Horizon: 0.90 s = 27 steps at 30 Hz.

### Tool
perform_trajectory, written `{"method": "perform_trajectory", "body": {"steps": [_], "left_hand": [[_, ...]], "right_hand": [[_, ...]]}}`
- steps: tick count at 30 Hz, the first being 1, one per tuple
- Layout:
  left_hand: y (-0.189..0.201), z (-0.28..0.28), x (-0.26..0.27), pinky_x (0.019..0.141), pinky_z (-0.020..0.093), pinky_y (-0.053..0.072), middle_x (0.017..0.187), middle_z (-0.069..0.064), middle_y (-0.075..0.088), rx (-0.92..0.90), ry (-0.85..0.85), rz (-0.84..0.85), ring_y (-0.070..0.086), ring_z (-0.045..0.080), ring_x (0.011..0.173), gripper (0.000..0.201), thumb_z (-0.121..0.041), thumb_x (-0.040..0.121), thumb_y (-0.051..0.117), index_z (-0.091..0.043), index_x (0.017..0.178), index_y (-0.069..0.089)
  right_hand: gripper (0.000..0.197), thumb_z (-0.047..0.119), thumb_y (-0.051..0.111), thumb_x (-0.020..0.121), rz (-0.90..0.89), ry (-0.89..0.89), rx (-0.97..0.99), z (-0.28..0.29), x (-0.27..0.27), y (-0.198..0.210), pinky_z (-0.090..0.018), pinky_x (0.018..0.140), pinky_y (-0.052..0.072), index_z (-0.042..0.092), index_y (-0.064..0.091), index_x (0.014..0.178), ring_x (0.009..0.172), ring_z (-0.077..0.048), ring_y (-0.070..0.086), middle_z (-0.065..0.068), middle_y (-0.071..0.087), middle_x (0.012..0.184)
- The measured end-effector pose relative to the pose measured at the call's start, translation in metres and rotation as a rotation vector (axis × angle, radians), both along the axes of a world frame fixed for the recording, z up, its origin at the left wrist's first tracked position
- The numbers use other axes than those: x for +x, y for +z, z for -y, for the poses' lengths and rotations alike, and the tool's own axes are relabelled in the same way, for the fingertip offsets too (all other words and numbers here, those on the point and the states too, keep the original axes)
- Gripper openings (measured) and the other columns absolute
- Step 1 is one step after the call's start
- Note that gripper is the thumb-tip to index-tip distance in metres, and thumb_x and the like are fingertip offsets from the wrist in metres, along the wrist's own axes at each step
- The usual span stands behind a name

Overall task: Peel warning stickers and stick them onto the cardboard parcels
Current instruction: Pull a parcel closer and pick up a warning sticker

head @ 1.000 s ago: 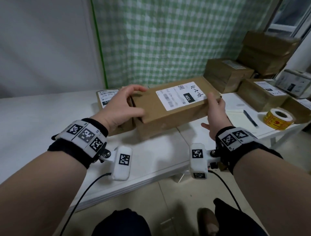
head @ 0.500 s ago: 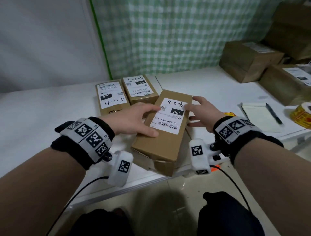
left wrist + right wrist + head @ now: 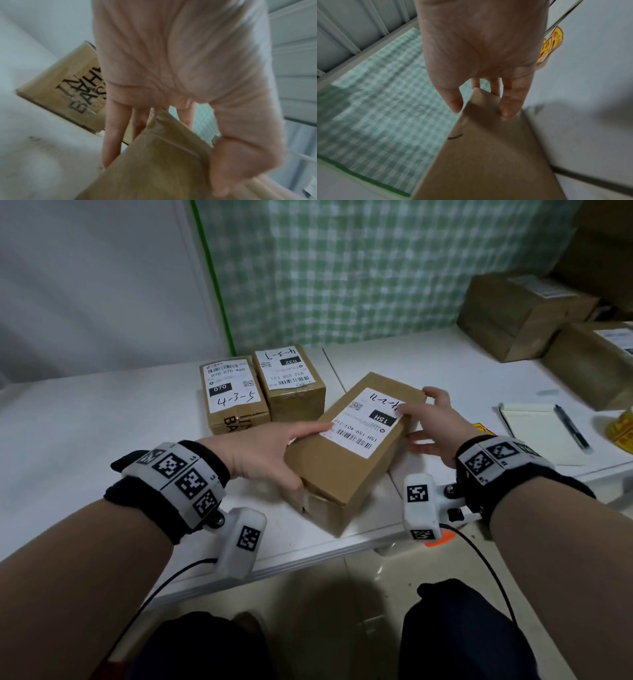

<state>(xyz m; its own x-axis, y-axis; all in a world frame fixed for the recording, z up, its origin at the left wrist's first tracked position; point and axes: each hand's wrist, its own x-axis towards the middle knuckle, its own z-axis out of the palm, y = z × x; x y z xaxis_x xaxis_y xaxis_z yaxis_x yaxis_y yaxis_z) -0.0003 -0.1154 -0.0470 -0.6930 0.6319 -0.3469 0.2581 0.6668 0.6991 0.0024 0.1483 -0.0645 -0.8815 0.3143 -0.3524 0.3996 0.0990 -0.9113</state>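
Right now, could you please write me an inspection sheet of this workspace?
Surface: white table.
Job's things: long parcel near the front edge, labelled; parcel marked 070 and parcel marked 032 behind it; loose stickers and sticker roll at right.
Clutter: notepad, pen.
Grippers: left hand grips the long parcel's left side; right hand grips its far right corner.
Cables: black cables hang below both wrists.
Surroundings: green checked curtain, stacked boxes at right.

R grip (image 3: 481, 56) pinches parcel (image 3: 496, 155) corner.
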Motion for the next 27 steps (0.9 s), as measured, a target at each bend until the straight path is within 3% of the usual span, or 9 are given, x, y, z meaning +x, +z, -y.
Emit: {"method": "perform_trajectory", "body": {"steps": [3,5,7,10,12,15,17,20,27], "left_hand": [[-0.006,0.004,0.002,0.093,0.026,0.045,0.126,-0.012,0.051,0.188,0.170,-0.058,0.052,0.006,0.111,0.078,-0.007,0.065,0.073,-0.044,0.127,0.046],[-0.013,0.004,0.000,0.089,0.038,0.053,0.121,0.001,0.057,0.342,0.377,-0.088,0.060,0.019,0.105,0.060,0.002,0.072,0.064,-0.036,0.117,0.056],[-0.018,0.002,-0.003,0.086,0.045,0.054,0.116,0.007,0.058,0.387,0.520,-0.152,0.062,0.027,0.102,0.052,0.010,0.078,0.056,-0.029,0.112,0.060],[-0.021,-0.002,-0.010,0.093,0.048,0.049,0.120,0.006,0.056,0.292,0.540,-0.341,0.057,0.031,0.109,0.047,0.007,0.082,0.051,-0.025,0.114,0.062],[-0.014,-0.010,-0.010,0.094,0.048,0.048,0.120,0.009,0.057,0.292,0.599,-0.308,0.055,0.038,0.109,0.042,0.002,0.085,0.047,-0.023,0.116,0.062],[-0.004,-0.025,-0.006,0.083,0.031,0.047,0.121,0.008,0.057,0.233,0.605,-0.290,0.056,0.023,0.097,0.035,-0.014,0.089,0.052,-0.017,0.124,0.057],[0.002,-0.037,-0.003,0.095,0.033,0.042,0.122,-0.002,0.048,0.055,0.505,-0.394,0.046,0.016,0.107,0.050,-0.034,0.084,0.062,-0.019,0.131,0.051],[0.003,-0.055,-0.005,0.108,0.046,0.032,0.140,0.004,0.035,-0.190,0.375,-0.417,0.032,0.026,0.131,0.080,-0.055,0.070,0.069,-0.025,0.139,0.039],[-0.007,-0.091,-0.029,0.106,0.065,0.020,0.156,0.007,0.012,-0.395,0.403,-0.391,0.011,0.035,0.142,0.107,-0.067,0.056,0.070,-0.037,0.145,0.019]], "right_hand": [[0.063,0.025,0.062,0.083,-0.056,-0.078,-0.016,-0.012,0.006,-0.003,-0.030,0.060,0.052,0.036,0.027,0.135,0.081,-0.025,0.051,-0.007,0.054,0.107],[0.061,0.031,0.062,0.084,-0.087,-0.107,-0.019,-0.018,0.010,-0.004,-0.030,0.058,0.052,0.037,0.028,0.135,0.088,-0.024,0.055,-0.009,0.051,0.122],[0.062,0.032,0.060,0.086,-0.106,-0.105,-0.043,-0.020,0.012,-0.007,-0.031,0.062,0.053,0.034,0.027,0.138,0.087,-0.021,0.054,-0.008,0.050,0.122],[0.069,0.031,0.061,0.085,-0.122,-0.059,-0.057,-0.021,0.016,-0.010,-0.030,0.062,0.053,0.033,0.023,0.143,0.085,-0.019,0.054,-0.007,0.050,0.127],[0.070,0.032,0.060,0.086,-0.123,-0.025,-0.023,-0.022,0.018,-0.013,-0.029,0.063,0.052,0.032,0.022,0.145,0.093,-0.019,0.054,-0.004,0.047,0.134],[0.060,0.033,0.056,0.086,-0.097,-0.088,0.126,-0.032,0.017,-0.019,-0.038,0.079,0.054,0.026,0.034,0.142,0.112,-0.025,0.053,-0.006,0.050,0.132],[0.051,0.030,0.056,0.084,-0.063,-0.173,0.344,-0.045,0.015,-0.024,-0.043,0.092,0.050,0.018,0.047,0.133,0.115,-0.030,0.054,-0.010,0.055,0.128],[0.026,0.024,0.051,0.086,0.048,-0.135,0.669,-0.064,0.016,-0.027,-0.035,0.088,0.044,0.014,0.062,0.107,0.105,-0.036,0.056,-0.016,0.062,0.107],[0.030,0.019,0.046,0.090,0.240,-0.045,0.950,-0.086,0.009,-0.042,-0.037,0.098,0.035,0.010,0.059,0.116,0.114,-0.035,0.054,-0.015,0.062,0.120]]}}
